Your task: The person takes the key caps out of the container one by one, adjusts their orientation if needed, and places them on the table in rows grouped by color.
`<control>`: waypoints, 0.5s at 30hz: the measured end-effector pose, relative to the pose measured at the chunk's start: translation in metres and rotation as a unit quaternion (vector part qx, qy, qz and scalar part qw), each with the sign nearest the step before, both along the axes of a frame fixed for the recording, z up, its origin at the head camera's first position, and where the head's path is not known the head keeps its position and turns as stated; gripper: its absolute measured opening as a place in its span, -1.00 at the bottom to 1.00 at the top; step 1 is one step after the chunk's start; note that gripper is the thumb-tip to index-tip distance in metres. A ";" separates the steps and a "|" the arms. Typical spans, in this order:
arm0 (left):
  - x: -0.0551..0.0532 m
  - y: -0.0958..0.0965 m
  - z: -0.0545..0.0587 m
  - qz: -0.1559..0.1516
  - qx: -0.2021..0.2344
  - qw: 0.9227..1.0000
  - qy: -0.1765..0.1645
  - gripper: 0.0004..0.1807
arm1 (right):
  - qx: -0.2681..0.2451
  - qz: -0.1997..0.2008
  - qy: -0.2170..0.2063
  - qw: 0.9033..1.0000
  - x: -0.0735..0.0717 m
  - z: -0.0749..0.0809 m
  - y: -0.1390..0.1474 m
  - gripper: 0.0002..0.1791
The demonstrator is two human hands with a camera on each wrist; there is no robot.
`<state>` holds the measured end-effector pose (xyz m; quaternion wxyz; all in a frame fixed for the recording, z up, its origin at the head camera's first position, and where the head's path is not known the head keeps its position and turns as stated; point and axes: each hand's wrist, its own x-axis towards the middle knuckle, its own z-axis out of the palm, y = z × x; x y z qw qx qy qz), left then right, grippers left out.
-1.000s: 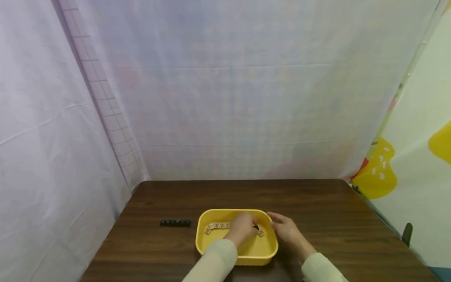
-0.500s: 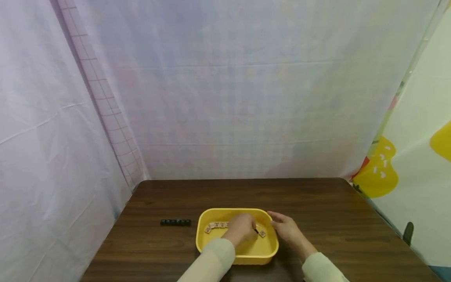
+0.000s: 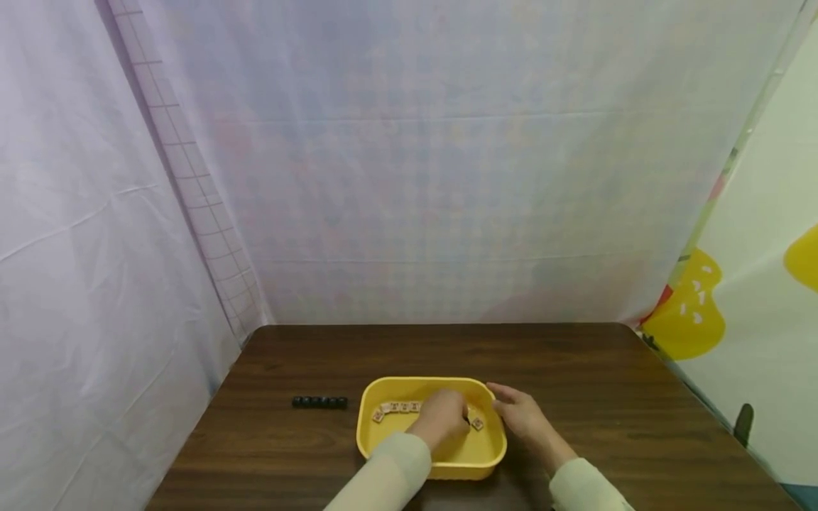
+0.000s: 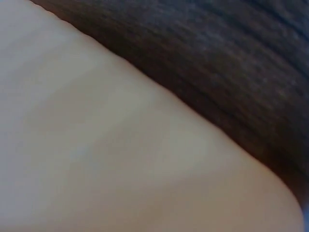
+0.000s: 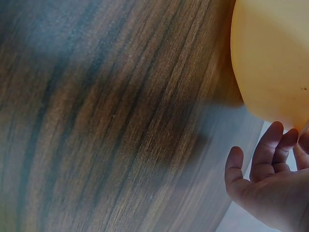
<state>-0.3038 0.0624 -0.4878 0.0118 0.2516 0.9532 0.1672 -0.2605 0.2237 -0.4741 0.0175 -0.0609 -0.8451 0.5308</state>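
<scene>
Yellow tray [image 3: 482, 452]: touched by right hand [image 3: 520, 416], fingers relaxed. Tiles [image 3: 404, 407]: laid either side of left hand [image 3: 441, 415], whose hold cannot be told.

I stood by what looked like a makeshift curtained booth: a creased pale sheet [image 3: 422, 177] hung behind the wood-grain desk [image 3: 575, 369], a white sheet [image 3: 77, 213] on its left, a yellow-patterned cloth [image 3: 754, 383] on its right. Whether home or workplace, I couldn't tell.
</scene>
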 end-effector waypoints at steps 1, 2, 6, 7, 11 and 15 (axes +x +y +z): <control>0.000 -0.001 0.001 -0.003 0.004 1.000 0.002 -0.77 | -0.001 -0.001 0.000 1.000 0.000 0.000 0.000 -0.56; 0.001 -0.001 0.002 -0.008 0.010 1.000 0.004 -0.74 | -0.002 -0.001 0.000 1.000 0.000 0.000 0.000 -0.56; 0.000 -0.005 0.004 -0.011 0.025 1.000 0.000 -0.58 | -0.005 0.003 0.000 1.000 -0.001 0.000 -0.001 -0.55; -0.001 -0.006 0.005 -0.012 0.030 0.999 -0.003 -0.55 | -0.005 0.002 -0.002 1.000 -0.001 -0.001 -0.001 -0.55; -0.001 -0.010 0.008 -0.017 0.048 0.999 -0.004 -0.53 | 0.000 0.001 -0.008 1.000 -0.002 -0.001 0.000 -0.54; -0.001 -0.014 0.014 -0.028 0.073 0.997 -0.027 -0.66 | 0.001 0.003 -0.011 1.000 -0.002 -0.001 0.001 -0.55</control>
